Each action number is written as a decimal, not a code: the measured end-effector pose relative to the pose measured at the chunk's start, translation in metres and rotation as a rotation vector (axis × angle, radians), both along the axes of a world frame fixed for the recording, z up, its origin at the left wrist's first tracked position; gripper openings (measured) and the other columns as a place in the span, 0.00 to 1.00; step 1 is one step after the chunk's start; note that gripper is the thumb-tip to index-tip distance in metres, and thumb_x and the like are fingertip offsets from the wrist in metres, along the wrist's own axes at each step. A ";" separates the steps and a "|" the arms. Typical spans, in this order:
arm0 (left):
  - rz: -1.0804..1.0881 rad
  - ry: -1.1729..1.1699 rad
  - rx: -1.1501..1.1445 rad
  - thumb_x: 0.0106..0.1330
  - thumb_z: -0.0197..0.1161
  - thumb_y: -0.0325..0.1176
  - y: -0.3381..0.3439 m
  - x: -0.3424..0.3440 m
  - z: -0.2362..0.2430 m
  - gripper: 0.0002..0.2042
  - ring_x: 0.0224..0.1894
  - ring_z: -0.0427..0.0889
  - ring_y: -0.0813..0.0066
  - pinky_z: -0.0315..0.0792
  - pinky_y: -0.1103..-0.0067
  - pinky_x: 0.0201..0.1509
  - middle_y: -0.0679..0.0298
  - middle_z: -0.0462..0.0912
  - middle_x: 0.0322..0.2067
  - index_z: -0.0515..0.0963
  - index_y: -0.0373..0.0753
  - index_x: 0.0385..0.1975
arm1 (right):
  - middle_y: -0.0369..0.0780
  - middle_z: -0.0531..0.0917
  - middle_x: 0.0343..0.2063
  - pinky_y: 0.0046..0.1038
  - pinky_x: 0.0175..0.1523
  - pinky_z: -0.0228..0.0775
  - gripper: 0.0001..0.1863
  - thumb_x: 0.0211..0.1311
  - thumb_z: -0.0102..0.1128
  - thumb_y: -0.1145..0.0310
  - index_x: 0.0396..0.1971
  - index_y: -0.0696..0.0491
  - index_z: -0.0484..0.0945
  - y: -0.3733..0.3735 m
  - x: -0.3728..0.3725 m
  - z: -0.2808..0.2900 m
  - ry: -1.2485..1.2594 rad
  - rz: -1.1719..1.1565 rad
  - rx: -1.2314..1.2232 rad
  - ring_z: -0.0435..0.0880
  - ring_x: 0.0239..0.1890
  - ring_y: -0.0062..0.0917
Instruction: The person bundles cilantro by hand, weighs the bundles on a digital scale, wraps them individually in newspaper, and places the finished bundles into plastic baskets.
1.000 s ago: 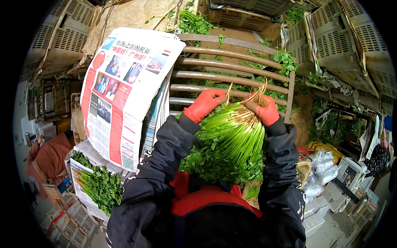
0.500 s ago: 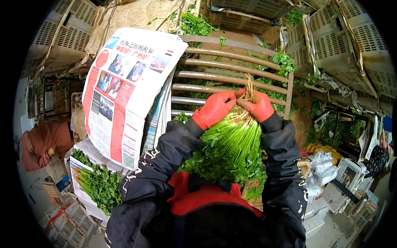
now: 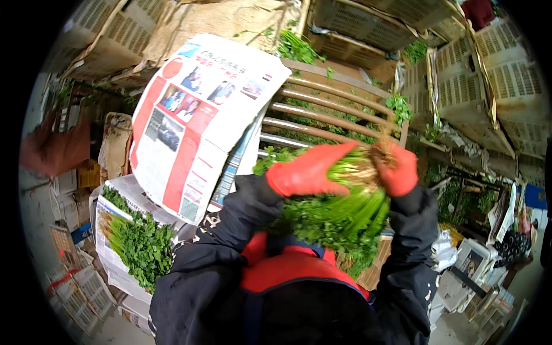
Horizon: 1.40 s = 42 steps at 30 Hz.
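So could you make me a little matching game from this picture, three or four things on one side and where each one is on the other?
Things:
1. bunch of green herbs
2. open newspaper
3. second herb bundle
4. slatted wooden rack

Places:
A. lying on newspaper at lower left
B. gripped near its root end by the left hand and right hand, both in red gloves
C. behind the hands, with greens showing between its bars
D. draped over the rack's left end

Pairs: 1-B, 2-D, 3-A, 4-C

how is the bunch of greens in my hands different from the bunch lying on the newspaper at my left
The held bunch of greens is gripped at its root end by the left hand and right hand, leaves hanging toward you; the lying bunch of greens rests untouched on a newspaper sheet. The held one looks larger. Both are leafy, green-stemmed herbs.
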State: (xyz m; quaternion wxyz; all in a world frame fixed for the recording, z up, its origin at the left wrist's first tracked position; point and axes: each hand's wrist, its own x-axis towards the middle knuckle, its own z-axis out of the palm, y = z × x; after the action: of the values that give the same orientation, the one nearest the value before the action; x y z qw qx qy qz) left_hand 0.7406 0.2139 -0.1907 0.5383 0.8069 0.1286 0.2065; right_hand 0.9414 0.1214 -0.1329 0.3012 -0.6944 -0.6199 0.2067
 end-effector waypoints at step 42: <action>0.866 -0.216 -0.324 0.70 0.52 0.34 -0.013 -0.092 0.030 0.12 0.33 0.80 0.79 0.71 0.82 0.38 0.62 0.82 0.27 0.79 0.34 0.40 | 0.45 0.82 0.35 0.32 0.42 0.74 0.20 0.43 0.60 0.78 0.42 0.52 0.77 -0.009 0.025 -0.029 -0.549 0.153 0.027 0.81 0.37 0.41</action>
State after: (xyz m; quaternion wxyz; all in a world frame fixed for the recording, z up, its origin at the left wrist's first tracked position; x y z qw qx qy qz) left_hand 0.6482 0.2007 -0.1607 0.5321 0.5585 0.4269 0.4720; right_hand 0.9661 0.1122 -0.1616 0.1148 -0.6716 -0.7316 0.0248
